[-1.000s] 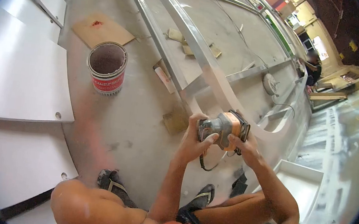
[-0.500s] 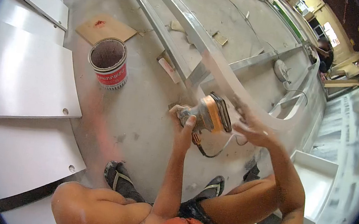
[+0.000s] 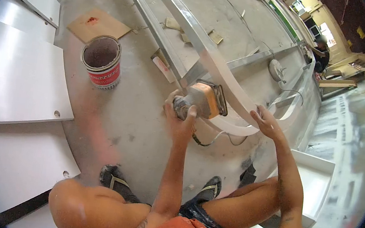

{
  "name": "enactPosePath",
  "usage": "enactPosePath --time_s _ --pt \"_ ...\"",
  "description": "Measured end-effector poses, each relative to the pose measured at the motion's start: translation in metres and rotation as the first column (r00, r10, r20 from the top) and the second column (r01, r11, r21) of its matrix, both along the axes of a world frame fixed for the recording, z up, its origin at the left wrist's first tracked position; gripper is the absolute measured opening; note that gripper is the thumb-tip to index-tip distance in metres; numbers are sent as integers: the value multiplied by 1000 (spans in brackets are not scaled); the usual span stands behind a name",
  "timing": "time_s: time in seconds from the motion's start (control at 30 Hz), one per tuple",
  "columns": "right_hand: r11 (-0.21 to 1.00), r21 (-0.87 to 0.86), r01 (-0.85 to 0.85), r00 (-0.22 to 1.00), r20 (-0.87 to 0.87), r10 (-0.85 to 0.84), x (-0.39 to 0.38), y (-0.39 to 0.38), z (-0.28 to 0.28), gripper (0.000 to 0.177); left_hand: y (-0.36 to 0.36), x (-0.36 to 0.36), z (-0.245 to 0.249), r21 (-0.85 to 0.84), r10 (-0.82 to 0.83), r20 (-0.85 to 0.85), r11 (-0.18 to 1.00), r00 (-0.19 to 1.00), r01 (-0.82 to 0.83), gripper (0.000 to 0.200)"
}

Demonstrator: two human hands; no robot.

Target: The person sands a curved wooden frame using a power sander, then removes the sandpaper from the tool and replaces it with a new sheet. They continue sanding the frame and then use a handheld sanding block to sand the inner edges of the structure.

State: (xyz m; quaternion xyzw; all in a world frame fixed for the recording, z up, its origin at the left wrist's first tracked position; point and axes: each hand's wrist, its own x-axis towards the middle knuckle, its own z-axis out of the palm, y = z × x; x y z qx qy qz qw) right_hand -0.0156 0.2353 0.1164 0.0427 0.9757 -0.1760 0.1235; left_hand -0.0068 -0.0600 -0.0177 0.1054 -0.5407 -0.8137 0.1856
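Note:
An electric sander [image 3: 209,100] with an orange and grey body is in my left hand [image 3: 179,113], fingers wrapped round its rear. Its black pad faces right, close beside a curved frame [image 3: 228,85] coated in pale dust along the bend. My right hand [image 3: 268,123] grips the bend of this frame, thumb and fingers at its edge. From the sander a cord [image 3: 223,134] loops off below the frame toward my right side.
To the left stands an open paint can [image 3: 103,78] with a red label, near a stained cardboard sheet [image 3: 98,25]. White panels [image 3: 19,82] line the left side. A white tray [image 3: 311,167] lies by my right leg. Another person [image 3: 321,53] sits at the far right.
My right hand has gone from open beside the sander to gripping the frame's bend. The sander in my left hand has shifted left and up, its pad turned slightly.

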Motion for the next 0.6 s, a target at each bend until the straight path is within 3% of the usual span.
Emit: enactPosePath --time_s 0.03,0.07,0.13,0.23,0.37,0.43,0.6 --pt "1000 -5 19 998 63 -19 -1 -2 8 62 6 -5 7 -150 38 -1 988 999 -38 55" --pt "1000 -1 19 998 65 -19 0 0 6 62 13 -8 14 -146 38 0 989 999 -37 55" --pt "989 -57 -134 990 -59 130 5 2 3 71 22 -12 29 -241 95 52 967 994 -79 53" --pt "993 26 -114 993 14 114 3 -9 14 80 31 -15 17 -299 88 70 952 994 -64 55" --pt "994 2 -108 994 -1 108 0 -5 6 82 44 -3 13 -232 59 180 973 982 -16 55" --pt "989 101 -105 994 25 103 1 -2 2 78 54 2 13 -8 3 187 1000 982 -2 56" --pt "984 112 -142 990 2 143 1 -2 1 69 37 -23 25 -205 87 103 977 991 -65 54"
